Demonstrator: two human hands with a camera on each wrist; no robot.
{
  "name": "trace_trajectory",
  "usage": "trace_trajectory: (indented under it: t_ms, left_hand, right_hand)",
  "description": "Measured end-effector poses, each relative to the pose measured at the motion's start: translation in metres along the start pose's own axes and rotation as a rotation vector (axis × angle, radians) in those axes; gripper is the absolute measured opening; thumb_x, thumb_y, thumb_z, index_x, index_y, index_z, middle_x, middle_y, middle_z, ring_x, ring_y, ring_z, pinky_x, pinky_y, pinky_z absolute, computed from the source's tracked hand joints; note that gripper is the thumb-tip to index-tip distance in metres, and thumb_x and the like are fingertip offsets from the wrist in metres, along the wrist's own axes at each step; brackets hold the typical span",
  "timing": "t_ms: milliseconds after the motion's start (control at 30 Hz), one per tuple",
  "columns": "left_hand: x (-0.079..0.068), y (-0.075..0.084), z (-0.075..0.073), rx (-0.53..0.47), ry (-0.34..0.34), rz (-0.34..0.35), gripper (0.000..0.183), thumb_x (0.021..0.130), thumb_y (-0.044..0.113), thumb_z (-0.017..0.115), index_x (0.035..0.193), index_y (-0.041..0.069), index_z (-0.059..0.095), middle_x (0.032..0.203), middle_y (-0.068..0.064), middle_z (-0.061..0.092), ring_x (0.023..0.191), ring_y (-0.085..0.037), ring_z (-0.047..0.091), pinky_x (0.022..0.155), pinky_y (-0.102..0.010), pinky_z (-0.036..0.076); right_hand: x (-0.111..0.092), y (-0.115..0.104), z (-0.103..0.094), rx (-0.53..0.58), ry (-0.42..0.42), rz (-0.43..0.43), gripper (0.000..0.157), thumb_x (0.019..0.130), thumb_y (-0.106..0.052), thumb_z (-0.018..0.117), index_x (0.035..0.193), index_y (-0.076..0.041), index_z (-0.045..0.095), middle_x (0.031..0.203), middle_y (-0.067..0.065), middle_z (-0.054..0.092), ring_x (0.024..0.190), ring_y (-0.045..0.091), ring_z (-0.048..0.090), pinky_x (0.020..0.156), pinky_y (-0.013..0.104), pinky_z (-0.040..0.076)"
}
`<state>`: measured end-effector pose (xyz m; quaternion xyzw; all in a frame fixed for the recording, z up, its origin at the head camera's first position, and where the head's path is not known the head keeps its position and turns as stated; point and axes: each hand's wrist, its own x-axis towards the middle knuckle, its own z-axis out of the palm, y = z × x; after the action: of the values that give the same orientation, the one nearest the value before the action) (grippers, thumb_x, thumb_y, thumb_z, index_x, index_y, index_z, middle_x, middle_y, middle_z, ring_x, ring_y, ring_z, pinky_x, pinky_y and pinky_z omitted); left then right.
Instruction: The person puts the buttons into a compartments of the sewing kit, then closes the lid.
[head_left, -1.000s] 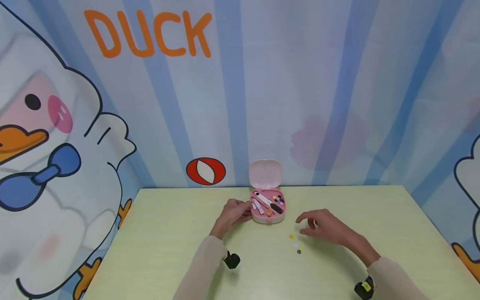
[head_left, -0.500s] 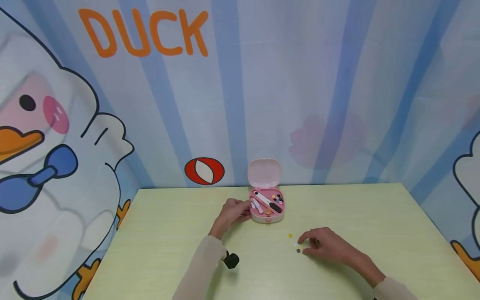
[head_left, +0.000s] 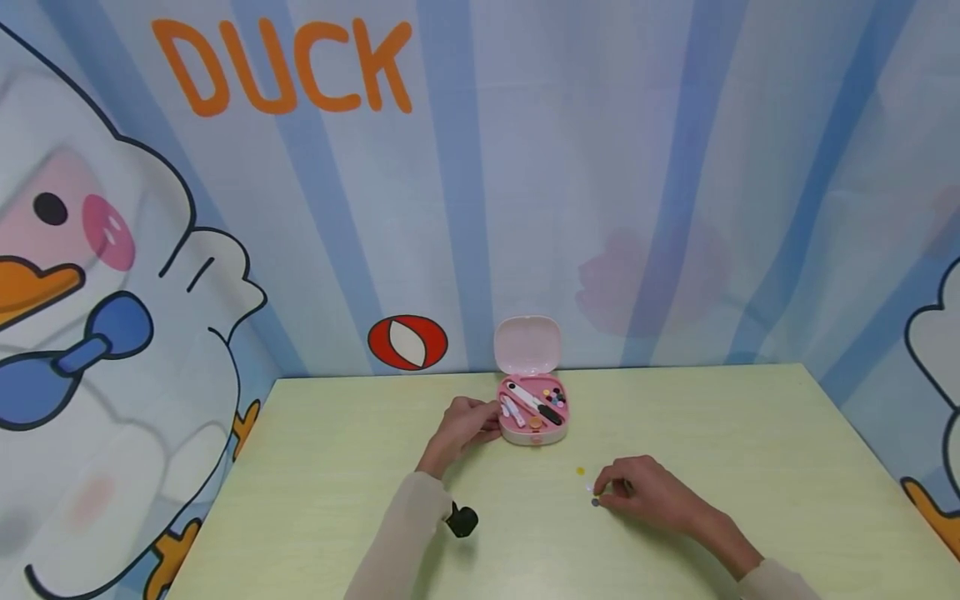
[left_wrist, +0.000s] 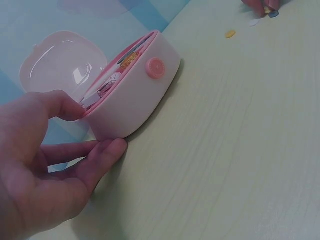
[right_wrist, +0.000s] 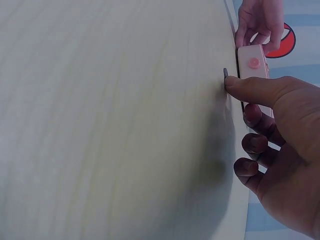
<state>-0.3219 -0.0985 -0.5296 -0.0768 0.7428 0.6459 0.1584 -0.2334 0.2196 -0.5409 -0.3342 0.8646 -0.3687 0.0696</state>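
Observation:
A small pink-and-white sewing box (head_left: 534, 437) stands at the table's back edge with its lid (head_left: 528, 346) raised. My left hand (head_left: 463, 425) holds its left side, thumb on the rim and fingers low against the wall (left_wrist: 135, 95). To the right and nearer me, my right hand (head_left: 647, 492) pinches a small yellowish button (left_wrist: 268, 9) at the tabletop, mostly hidden by the fingertips. A dark button (head_left: 596, 502) touches or nearly touches those fingertips. Close by lie a whitish button (left_wrist: 254, 22) and a yellow button (head_left: 581, 471).
Inside the box are a white tool with a black end (head_left: 536, 403), several coloured buttons (head_left: 555, 397) and an orange disc (head_left: 536, 423). Behind the pale wooden table (head_left: 712, 417) hangs a blue striped duck curtain (head_left: 525, 167).
My right hand has come down and toward me from beside the box to the loose buttons, and its thumb and finger have closed there. The left hand stays on the box.

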Motion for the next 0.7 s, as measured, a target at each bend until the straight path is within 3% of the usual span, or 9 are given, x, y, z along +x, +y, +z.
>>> trace_trajectory:
  t_ms: [333,700]
  left_hand:
    - [0.001,-0.001,0.000,-0.009,-0.001,-0.006,0.031,0.103,0.021,0.065,0.116,-0.007,0.067,0.097,-0.014,0.073,0.085,-0.018,0.070,0.084,-0.034,0.062]
    - [0.001,0.000,0.001,-0.003,0.003,-0.009,0.031,0.103,0.021,0.065,0.116,-0.007,0.067,0.097,-0.014,0.073,0.083,-0.017,0.070,0.084,-0.033,0.062]
  right_hand:
    - [0.003,0.001,-0.003,-0.050,0.019,-0.037,0.010,0.092,-0.011,0.079,0.092,-0.020,0.075,0.074,-0.016,0.056,0.068,0.000,0.049,0.060,0.021,0.047]
    - [0.022,-0.005,-0.022,-0.083,-0.006,-0.011,0.009,0.092,-0.007,0.077,0.093,-0.016,0.075,0.072,-0.013,0.055,0.066,0.002,0.048,0.060,0.022,0.045]
